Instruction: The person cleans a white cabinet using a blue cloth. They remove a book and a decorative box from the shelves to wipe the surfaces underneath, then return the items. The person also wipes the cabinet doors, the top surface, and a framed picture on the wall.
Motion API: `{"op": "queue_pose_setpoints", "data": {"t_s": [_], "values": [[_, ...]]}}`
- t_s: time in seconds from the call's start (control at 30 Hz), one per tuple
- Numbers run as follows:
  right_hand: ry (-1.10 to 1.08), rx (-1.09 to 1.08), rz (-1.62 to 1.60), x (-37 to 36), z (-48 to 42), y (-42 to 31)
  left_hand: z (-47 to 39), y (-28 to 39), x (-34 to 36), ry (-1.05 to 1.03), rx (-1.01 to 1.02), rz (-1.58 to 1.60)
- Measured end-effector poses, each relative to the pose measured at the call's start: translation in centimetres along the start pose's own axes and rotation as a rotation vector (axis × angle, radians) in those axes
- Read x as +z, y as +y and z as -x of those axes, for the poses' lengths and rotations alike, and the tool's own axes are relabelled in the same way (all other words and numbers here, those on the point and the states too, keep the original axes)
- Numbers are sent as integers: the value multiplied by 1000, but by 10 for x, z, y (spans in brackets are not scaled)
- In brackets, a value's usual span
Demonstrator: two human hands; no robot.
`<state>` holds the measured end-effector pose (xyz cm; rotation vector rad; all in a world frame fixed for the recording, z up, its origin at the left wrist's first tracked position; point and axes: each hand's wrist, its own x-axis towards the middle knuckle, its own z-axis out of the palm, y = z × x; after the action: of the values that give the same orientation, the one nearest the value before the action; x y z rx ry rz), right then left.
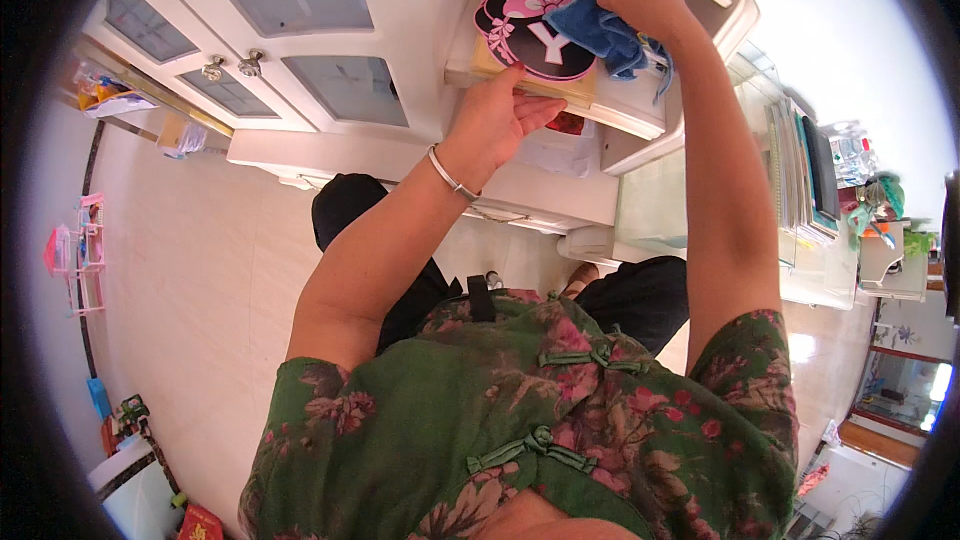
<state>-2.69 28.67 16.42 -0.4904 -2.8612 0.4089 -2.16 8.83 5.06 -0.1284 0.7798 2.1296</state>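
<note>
A dark blue cloth is bunched in my right hand and drapes over the right side of a black disc-shaped plaque. The plaque has a mouse-head outline, a pink polka-dot bow, a pink rim and a white letter. It lies on a yellowish board or box in a white cabinet shelf. My left hand, with a silver bangle on the wrist, is at the near edge. One red-nailed fingertip meets the plaque's rim, and the other fingers are spread below, apart from it.
White cabinet doors with frosted panes and round knobs are on the left. Under the shelf lie a red item and white plastic or paper. Glass shelving at right holds upright folders and bottles. A pink toy rack stands far left.
</note>
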Motion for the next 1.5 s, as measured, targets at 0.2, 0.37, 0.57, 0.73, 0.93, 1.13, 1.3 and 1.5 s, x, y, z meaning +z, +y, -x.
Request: {"op": "queue_pose_setpoints", "data": {"t_s": [0.2, 0.37, 0.57, 0.73, 0.93, 1.13, 1.3, 1.5], "values": [[194, -12, 2, 18, 53, -17, -3, -2, 4, 20, 74, -36], [214, 116, -189, 29, 92, -8, -1, 0, 20, 115, 75, -83], [592, 155, -715, 46, 138, -2, -17, 7, 29, 108, 96, -68], [595, 228, -863, 67, 165, 21, -49, 20, 38, 162, 95, -129], [564, 295, -904, 76, 170, 41, -80, 30, 33, 130, 101, -165], [592, 251, -799, 77, 172, 38, -77, 29, 29, 135, 117, -164], [554, 271, -791, 80, 172, 40, -41, 24, 45, 216, 89, -264], [480, 263, -764, 72, 173, 30, -35, 38, 48, 309, 1029, -1553]]}}
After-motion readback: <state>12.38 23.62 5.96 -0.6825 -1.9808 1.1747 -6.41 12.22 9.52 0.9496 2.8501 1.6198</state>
